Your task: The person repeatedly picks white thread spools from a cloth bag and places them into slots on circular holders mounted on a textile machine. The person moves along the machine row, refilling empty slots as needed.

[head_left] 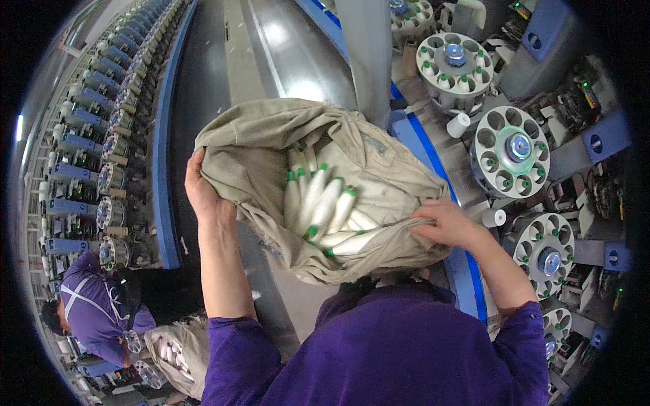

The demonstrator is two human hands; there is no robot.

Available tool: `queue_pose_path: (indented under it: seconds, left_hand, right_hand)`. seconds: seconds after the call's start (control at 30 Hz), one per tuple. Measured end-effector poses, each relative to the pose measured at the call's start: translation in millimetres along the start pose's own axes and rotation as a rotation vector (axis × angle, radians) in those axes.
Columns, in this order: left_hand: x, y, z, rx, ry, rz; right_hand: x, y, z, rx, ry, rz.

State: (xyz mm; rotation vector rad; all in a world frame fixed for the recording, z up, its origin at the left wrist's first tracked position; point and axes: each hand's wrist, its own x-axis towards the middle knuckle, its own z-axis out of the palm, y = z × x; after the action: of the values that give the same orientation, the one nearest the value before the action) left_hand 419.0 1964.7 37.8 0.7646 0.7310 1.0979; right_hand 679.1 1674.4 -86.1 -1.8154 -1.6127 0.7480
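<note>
A large beige cloth sack (254, 152) hangs open in front of me, its mouth spread wide between my hands. Inside it lie several white yarn bobbins (327, 205) with green tips, heaped toward the near side. My left hand (203, 189) is closed on the left edge of the sack, the fingers partly hidden by the cloth. On the right, my right hand (443, 222) pinches the sack's rim, fingers folded over the fabric. The bottom of the sack is out of sight.
At my right stands a winding machine with round bobbin magazines (511, 150). White yarn cones (458, 124) sit beside them. A blue rail (166, 155) and another machine row run along the left. A co-worker (98, 304) bends there near another bobbin-filled sack (179, 358).
</note>
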Motion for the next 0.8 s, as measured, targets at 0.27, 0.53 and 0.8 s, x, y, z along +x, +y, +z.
queue_pose_path:
  seconds: [0.27, 0.53, 0.8]
  left_hand:
    - [41, -38, -96, 0.172, 0.157, 0.181]
    - [0, -136, -179, 1.479, 0.003, 0.407]
    - [-35, -157, -75, 1.422, -0.350, 0.291]
  right_hand:
    - [-20, 11, 31, 0.020, 0.138, 0.177]
    - [-26, 31, 90, 0.479, -0.046, 0.288]
    - [38, 115, 56, -0.032, 0.541, 0.363]
